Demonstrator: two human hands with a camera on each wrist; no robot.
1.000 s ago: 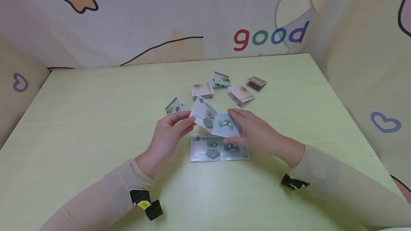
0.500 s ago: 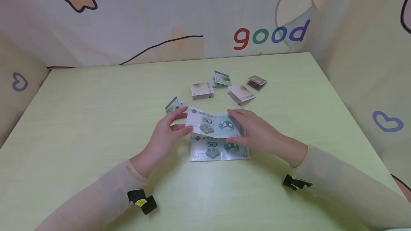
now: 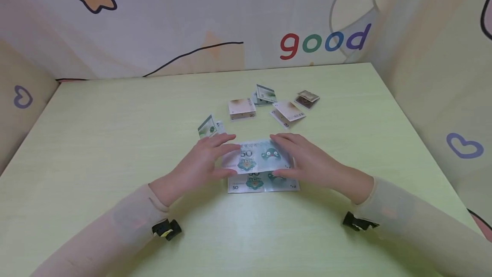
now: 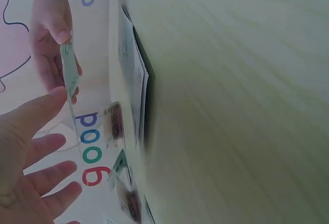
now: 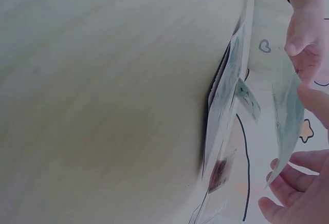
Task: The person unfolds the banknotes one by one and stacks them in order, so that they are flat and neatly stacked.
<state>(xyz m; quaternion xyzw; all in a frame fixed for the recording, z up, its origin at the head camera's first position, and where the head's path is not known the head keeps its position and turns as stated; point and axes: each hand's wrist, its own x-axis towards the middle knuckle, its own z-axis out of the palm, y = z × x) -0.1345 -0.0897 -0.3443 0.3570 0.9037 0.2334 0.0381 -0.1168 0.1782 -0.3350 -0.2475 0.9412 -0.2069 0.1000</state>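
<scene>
A banknote printed with "50" (image 3: 255,156) hovers above another flat-lying banknote (image 3: 250,185) in the head view. My right hand (image 3: 317,159) holds its right end, thumb at the near edge and fingers at the far edge. At the left end, my left hand (image 3: 194,163) has its fingers spread loosely around the note. The left wrist view shows the thumb of my left hand (image 4: 31,152) by the note's end; whether it touches is unclear. In the right wrist view the held note (image 5: 288,116) bends slightly, and the flat note (image 5: 222,100) appears to lie on a thin pile.
Several folded banknotes stand behind my hands: a green one (image 3: 209,127) at left, a brownish one (image 3: 242,108), a green one (image 3: 265,94), another pale brown one (image 3: 289,112) and a dark brown one (image 3: 307,98). The pale green table (image 3: 115,140) meets printed fabric walls.
The held note has unfolded from bent to nearly flat and come lower over the one beneath. My left hand has loosened its pinch on the left end and spread its fingers.
</scene>
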